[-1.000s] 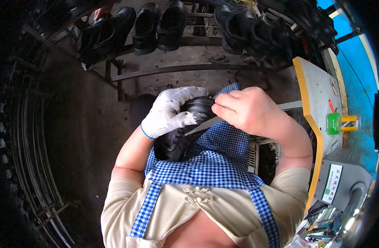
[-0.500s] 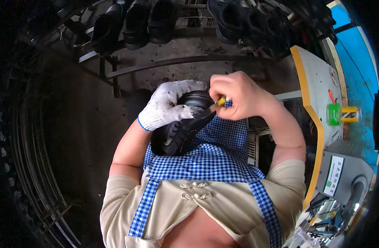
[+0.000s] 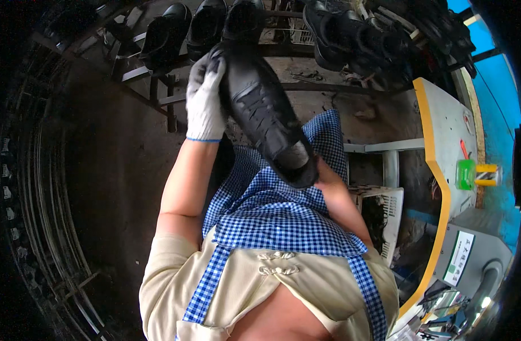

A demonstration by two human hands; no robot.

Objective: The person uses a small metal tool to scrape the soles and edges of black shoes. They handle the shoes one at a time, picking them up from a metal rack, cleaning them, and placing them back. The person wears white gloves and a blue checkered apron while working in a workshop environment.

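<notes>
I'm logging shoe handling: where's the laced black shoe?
In the head view's upper middle, the laced shoe is between the gloved left hand and bare right hand.

A dark grey, debris-specked floor spreads beneath a dark metal-framed rack across the far side. Thin, dull metal rails line the dim left. On the brighter right, a white table with a yellow edge stands near a vivid blue wall.
</notes>
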